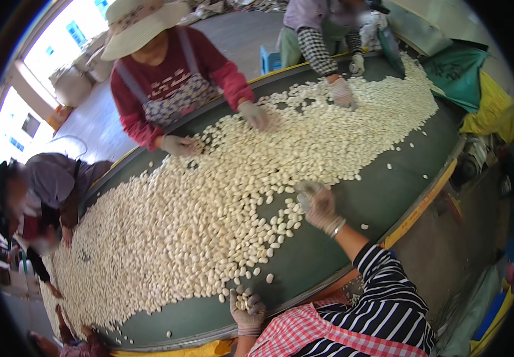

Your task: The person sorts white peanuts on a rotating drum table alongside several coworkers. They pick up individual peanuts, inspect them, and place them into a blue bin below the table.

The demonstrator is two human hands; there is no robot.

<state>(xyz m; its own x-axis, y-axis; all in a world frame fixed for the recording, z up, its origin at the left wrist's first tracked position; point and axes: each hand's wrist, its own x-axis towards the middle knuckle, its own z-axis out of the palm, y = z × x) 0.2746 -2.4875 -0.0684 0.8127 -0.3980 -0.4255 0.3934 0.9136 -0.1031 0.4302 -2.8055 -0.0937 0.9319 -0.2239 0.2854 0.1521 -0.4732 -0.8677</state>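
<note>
A broad layer of large white beans (194, 218) covers much of a dark green conveyor belt (328, 250). My left hand (249, 312), in a pale knit glove with grey fingertips, is palm up at the belt's near edge. Its curled fingers hold several white beans (242, 304). Farther along the belt, my right hand (321, 207), gloved and with a bracelet at the wrist, reaches to the edge of the bean layer. Its fingertips are blurred and whatever lies between them is hidden. A few loose beans lie apart on the belt near both hands.
Across the belt, a person in a brimmed hat (143, 31) has both gloved hands in the beans. Another person's gloved hand (342, 93) works farther up. More people lean in at left. A yellow rail (422, 205) edges the near side; green sacking (455, 73) hangs at the far end.
</note>
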